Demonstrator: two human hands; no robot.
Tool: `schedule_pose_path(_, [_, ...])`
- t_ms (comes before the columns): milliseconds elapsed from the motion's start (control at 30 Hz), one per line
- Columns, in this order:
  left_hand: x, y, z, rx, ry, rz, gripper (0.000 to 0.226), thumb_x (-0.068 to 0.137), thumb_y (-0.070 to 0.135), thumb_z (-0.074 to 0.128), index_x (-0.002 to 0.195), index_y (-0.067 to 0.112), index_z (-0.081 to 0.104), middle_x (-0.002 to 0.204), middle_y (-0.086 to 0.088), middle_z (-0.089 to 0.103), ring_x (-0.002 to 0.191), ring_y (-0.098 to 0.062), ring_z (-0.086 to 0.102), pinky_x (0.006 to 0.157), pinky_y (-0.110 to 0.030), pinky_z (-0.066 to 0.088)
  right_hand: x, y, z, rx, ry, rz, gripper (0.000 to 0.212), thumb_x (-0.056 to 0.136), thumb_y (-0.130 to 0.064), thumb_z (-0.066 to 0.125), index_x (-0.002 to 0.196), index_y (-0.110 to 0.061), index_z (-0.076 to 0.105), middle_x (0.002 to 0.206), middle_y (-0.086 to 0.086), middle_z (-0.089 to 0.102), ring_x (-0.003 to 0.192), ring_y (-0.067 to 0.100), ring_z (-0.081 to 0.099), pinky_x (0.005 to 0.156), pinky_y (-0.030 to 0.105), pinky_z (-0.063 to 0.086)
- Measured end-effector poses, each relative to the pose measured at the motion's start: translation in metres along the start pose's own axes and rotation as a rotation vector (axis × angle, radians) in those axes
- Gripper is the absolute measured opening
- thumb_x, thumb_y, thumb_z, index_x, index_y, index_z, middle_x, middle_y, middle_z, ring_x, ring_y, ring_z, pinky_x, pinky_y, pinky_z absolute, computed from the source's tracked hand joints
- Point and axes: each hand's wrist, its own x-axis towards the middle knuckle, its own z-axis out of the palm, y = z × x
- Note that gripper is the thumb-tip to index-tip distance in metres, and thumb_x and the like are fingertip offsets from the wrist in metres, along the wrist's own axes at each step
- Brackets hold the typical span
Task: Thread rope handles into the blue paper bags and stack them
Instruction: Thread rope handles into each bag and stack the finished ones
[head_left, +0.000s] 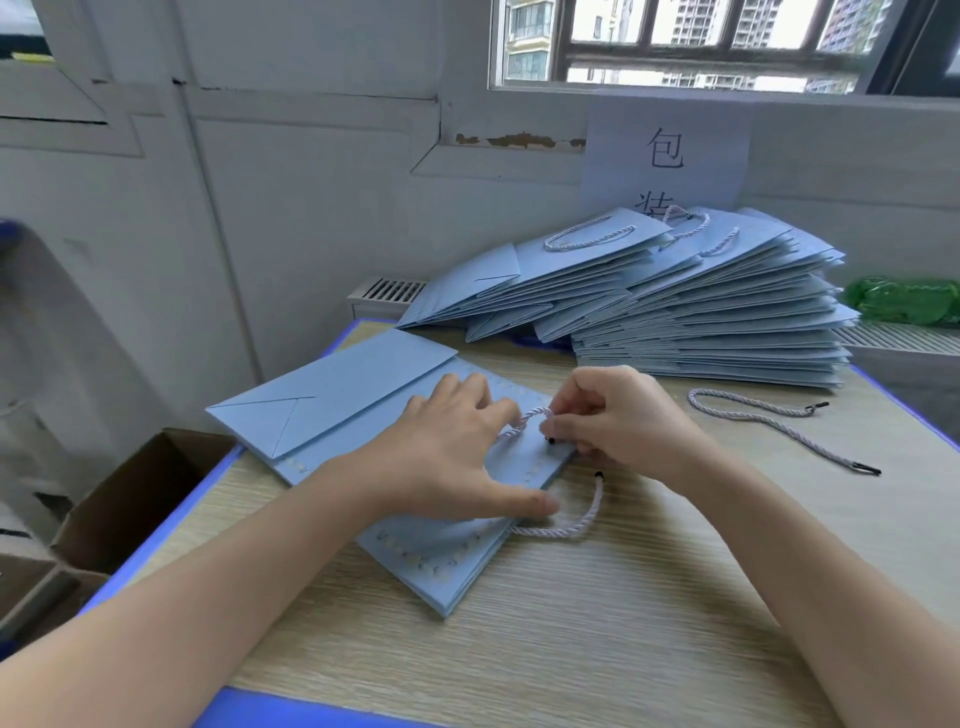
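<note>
- We see a flat blue paper bag (363, 410) lying on the wooden table (597, 639), near its centre, folded bottom toward 10 o'clock and open top toward 4 o'clock.
- Left hand (457, 457): spread wide, fingers straight, pressing the bag flat; thumb near the bag's top edge.
- Right hand (618, 421): fingers curled, pinching a rope handle (524, 421) just above the bag's top edge — a black tip shows beside the fingertips.
- A second rope (571, 525) loops out from the bag's top edge toward 5 o'clock, black tip free.
- A loose rope (769, 415) lies on the table at 3 o'clock, well apart from the hands.
- Stack of bags (675, 306) at 1 o'clock, fanned out — the top ones show rope handles.
- Cardboard box (130, 499) beside the table at 9 o'clock; paper sign (667, 150) on the wall behind the stack.
</note>
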Motion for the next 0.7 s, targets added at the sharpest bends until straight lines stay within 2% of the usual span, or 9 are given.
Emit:
schedule_pose_path(100, [0.001, 0.0, 0.001, -0.005, 0.012, 0.003, 0.07, 0.074, 0.074, 0.053, 0.128, 0.031, 0.04, 0.109, 0.007, 0.033, 0.105, -0.012, 0.028, 0.097, -0.035, 0.033, 0.004, 0.003, 0.006, -0.086, 0.034, -0.031, 0.021, 0.075, -0.019, 0.077, 0.065, -0.025, 0.059, 0.069, -0.004, 0.062, 0.059, 0.006, 0.049, 0.064, 0.024, 0.043])
schedule_pose_path(200, [0.001, -0.001, 0.001, -0.046, 0.047, 0.012, 0.062, 0.077, 0.068, 0.056, 0.124, 0.031, 0.043, 0.108, 0.008, 0.035, 0.106, -0.011, 0.03, 0.096, -0.034, 0.034, 0.005, 0.003, 0.007, -0.146, 0.048, -0.062, 0.023, 0.075, -0.02, 0.076, 0.064, -0.028, 0.057, 0.065, -0.011, 0.056, 0.055, 0.001, 0.046, 0.054, 0.012, 0.034])
schedule_pose_path(300, [0.001, -0.003, -0.001, -0.158, 0.087, 0.002, 0.053, 0.075, 0.063, 0.062, 0.113, 0.029, 0.048, 0.108, 0.009, 0.043, 0.107, -0.011, 0.036, 0.093, -0.032, 0.037, 0.005, 0.003, 0.007, -0.19, 0.032, -0.104, 0.021, 0.077, -0.017, 0.074, 0.066, -0.025, 0.059, 0.065, -0.011, 0.052, 0.055, -0.003, 0.046, 0.055, 0.013, 0.033])
schedule_pose_path(367, [0.002, -0.003, -0.003, -0.202, 0.115, -0.006, 0.055, 0.066, 0.068, 0.057, 0.103, 0.028, 0.053, 0.105, 0.009, 0.05, 0.104, -0.011, 0.043, 0.088, -0.029, 0.04, 0.005, 0.003, 0.007, -0.27, -0.01, -0.149, 0.013, 0.081, -0.018, 0.069, 0.073, -0.027, 0.064, 0.073, -0.009, 0.053, 0.058, 0.0, 0.044, 0.061, 0.019, 0.032])
schedule_pose_path(467, [0.001, -0.003, -0.006, -0.229, 0.175, -0.009, 0.043, 0.066, 0.064, 0.055, 0.084, 0.026, 0.06, 0.087, 0.012, 0.053, 0.085, -0.005, 0.048, 0.073, -0.025, 0.04, 0.002, 0.001, 0.001, -0.343, -0.034, -0.154, 0.019, 0.087, -0.022, 0.054, 0.08, -0.031, 0.069, 0.085, -0.009, 0.052, 0.065, -0.001, 0.042, 0.07, 0.028, 0.037])
schedule_pose_path(600, [-0.002, -0.004, -0.01, -0.326, 0.294, 0.003, 0.038, 0.063, 0.056, 0.056, 0.063, 0.019, 0.065, 0.061, 0.009, 0.062, 0.066, -0.006, 0.057, 0.065, -0.03, 0.048, -0.003, -0.003, -0.007, -0.399, -0.018, -0.147, 0.028, 0.088, -0.02, 0.046, 0.082, -0.033, 0.071, 0.082, -0.011, 0.044, 0.068, 0.004, 0.041, 0.071, 0.031, 0.038])
schedule_pose_path(700, [-0.003, -0.002, -0.012, -0.406, 0.306, 0.034, 0.035, 0.067, 0.044, 0.056, 0.054, 0.012, 0.062, 0.045, 0.007, 0.052, 0.048, -0.005, 0.045, 0.051, -0.021, 0.036, -0.005, -0.006, -0.006, -0.425, 0.043, -0.194, 0.023, 0.086, -0.018, 0.048, 0.083, -0.026, 0.07, 0.083, -0.01, 0.047, 0.068, 0.007, 0.043, 0.068, 0.032, 0.039])
